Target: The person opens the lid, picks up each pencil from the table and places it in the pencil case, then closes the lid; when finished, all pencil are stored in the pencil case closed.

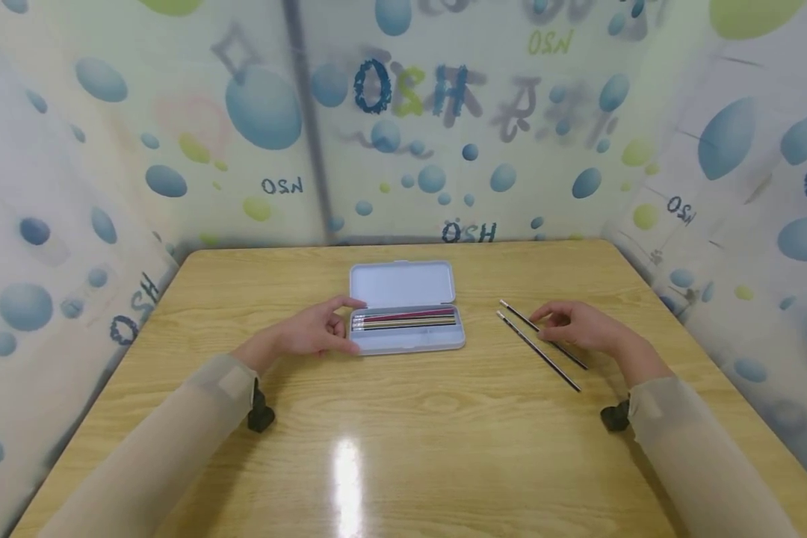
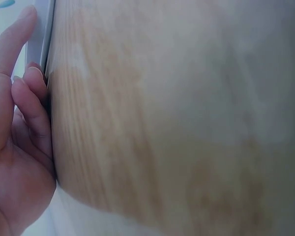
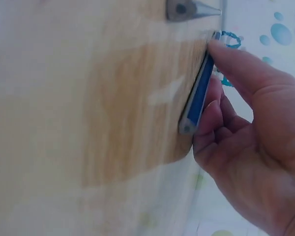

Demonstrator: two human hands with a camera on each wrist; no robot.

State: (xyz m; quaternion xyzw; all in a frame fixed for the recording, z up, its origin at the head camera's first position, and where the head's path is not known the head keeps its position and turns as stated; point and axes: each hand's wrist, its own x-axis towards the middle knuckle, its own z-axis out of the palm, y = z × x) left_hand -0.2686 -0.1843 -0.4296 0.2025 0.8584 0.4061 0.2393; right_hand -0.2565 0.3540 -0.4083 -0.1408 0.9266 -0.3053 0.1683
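Observation:
An open grey pencil case [image 1: 406, 340] lies at the middle of the wooden table [image 1: 403, 456], lid [image 1: 402, 284] folded back, with several coloured pencils [image 1: 406, 320] inside. My left hand [image 1: 312, 330] grips its left end, thumb on the far side; in the left wrist view its fingers [image 2: 32, 93] press the case's edge [image 2: 42, 34]. Two dark pencils lie to the right: one [image 1: 541, 353] free, the other [image 1: 573, 356] under my right hand [image 1: 574, 326]. In the right wrist view my right hand [image 3: 255, 128] pinches that blue-sided pencil [image 3: 199, 93] on the table; the second pencil's tip [image 3: 187, 9] shows beyond.
Walls [image 1: 107, 187] printed with blue and green bubbles close in the table on the left, back and right. Bare wood lies in front of the case, with a glare spot [image 1: 346, 471].

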